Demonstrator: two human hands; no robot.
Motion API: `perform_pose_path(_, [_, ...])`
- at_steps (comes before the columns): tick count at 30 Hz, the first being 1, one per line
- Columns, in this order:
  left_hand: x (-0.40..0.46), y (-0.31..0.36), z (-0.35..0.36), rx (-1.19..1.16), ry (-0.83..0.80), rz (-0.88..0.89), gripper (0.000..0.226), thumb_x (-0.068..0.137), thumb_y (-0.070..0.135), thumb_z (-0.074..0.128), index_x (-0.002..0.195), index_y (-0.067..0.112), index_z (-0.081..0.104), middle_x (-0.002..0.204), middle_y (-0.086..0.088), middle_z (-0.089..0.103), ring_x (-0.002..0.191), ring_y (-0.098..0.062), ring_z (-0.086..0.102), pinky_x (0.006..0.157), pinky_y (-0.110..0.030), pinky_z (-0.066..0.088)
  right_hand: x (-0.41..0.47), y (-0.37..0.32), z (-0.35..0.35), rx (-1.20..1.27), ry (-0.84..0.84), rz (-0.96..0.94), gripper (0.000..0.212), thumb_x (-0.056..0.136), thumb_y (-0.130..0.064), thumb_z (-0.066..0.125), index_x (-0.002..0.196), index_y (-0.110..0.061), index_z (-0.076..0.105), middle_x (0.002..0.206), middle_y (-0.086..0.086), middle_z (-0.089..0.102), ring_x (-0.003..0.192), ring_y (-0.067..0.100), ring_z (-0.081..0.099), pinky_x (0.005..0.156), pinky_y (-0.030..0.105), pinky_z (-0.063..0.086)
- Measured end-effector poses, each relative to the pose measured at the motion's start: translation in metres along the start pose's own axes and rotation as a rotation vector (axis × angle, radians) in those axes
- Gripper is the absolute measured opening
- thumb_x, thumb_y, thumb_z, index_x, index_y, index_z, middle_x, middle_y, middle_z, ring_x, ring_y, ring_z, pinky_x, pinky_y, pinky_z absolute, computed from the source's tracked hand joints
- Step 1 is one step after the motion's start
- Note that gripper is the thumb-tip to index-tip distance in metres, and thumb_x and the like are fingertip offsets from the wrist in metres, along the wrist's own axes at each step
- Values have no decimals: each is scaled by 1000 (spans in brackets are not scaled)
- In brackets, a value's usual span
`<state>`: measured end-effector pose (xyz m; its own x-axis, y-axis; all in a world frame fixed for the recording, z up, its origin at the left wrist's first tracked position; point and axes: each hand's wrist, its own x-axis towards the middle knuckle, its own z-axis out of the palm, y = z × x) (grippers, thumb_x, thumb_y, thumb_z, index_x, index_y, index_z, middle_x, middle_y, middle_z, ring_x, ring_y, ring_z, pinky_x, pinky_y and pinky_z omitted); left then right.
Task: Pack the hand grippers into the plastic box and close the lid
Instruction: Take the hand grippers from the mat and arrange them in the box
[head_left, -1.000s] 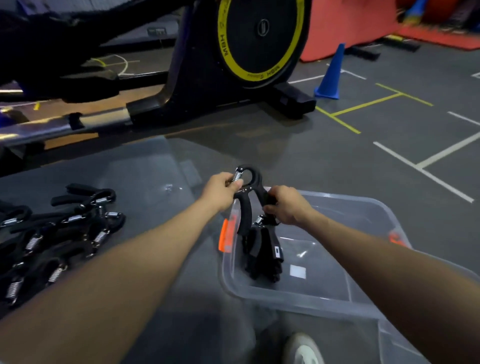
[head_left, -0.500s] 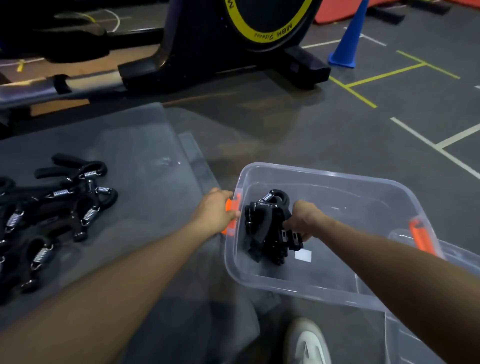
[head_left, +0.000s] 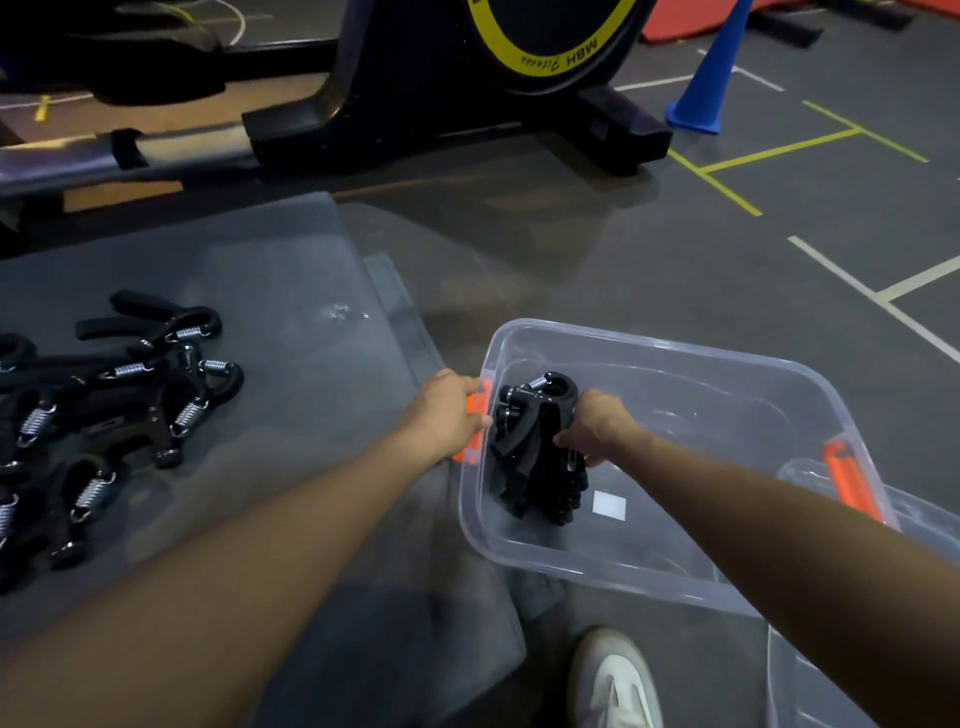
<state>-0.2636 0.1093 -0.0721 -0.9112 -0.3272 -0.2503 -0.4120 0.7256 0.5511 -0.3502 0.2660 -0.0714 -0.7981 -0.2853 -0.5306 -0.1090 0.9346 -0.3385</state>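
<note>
A person's right hand (head_left: 597, 426) grips a black hand gripper (head_left: 540, 410) inside a clear plastic box (head_left: 675, 358), setting it against the small upright stack already standing just below the fingers. The left hand (head_left: 447, 415) curls round the box's near rim at an orange latch (head_left: 475, 426), steadying it. The job here is likely neat stacking: the gripper wants nesting tight against its neighbours, handles aligned, so room remains. Well to the left of the left hand, a pile of grippers (head_left: 104, 405) waits on a grey mat (head_left: 291, 291). A second orange latch (head_left: 852, 478) lies beyond the right forearm; which piece of clear plastic is the lid cannot be told.
</note>
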Motion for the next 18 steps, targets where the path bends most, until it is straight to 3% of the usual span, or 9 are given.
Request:
perform_pose_path(4, [-3,4,1,11,-13,-16,36,83,20,67,119,12,62,110,-17,55,107,-33,54,93,-36,44,-3,-2,-4,-25,39,11,31,85,-6,56,58,-10,42,82,13,60,84,35,70,74,40,59])
perform_pose_path(7, [-6,7,0,7,-4,-38,36,85,20,65,119,8,60,114,-17,52,108,-33,54,93,-36,45,-4,-1,0,-35,51,7,32,86,-9,53,58,-12,38,88,14,60,97,36,68,80,39,56])
perform_pose_path(11, [-6,9,0,16,-13,-23,35,89,18,61,123,13,60,118,-16,48,106,-33,55,95,-36,47,0,-2,4,-30,84,11,30,86,-10,50,59,-13,36,84,12,55,97,36,68,78,39,55])
perform_pose_path(15, [-3,8,1,27,-9,-29,33,88,19,61,120,9,60,119,-17,49,108,-33,55,97,-35,45,1,-1,3,-62,66,4,4,85,-9,56,84,-5,54,102,20,66,100,36,67,82,40,56])
perform_pose_path(16, [-3,8,0,24,-13,-30,33,88,18,62,119,9,61,119,-17,49,108,-33,55,96,-36,46,2,0,3,-74,64,3,8,86,-9,57,91,-3,58,106,21,66,100,37,67,83,40,56])
perform_pose_path(18, [-2,9,0,15,-21,-31,34,87,18,63,121,12,61,117,-17,52,107,-33,56,92,-36,48,1,-2,0,-95,53,-5,7,87,-9,56,83,-3,55,99,20,65,101,37,66,82,39,56])
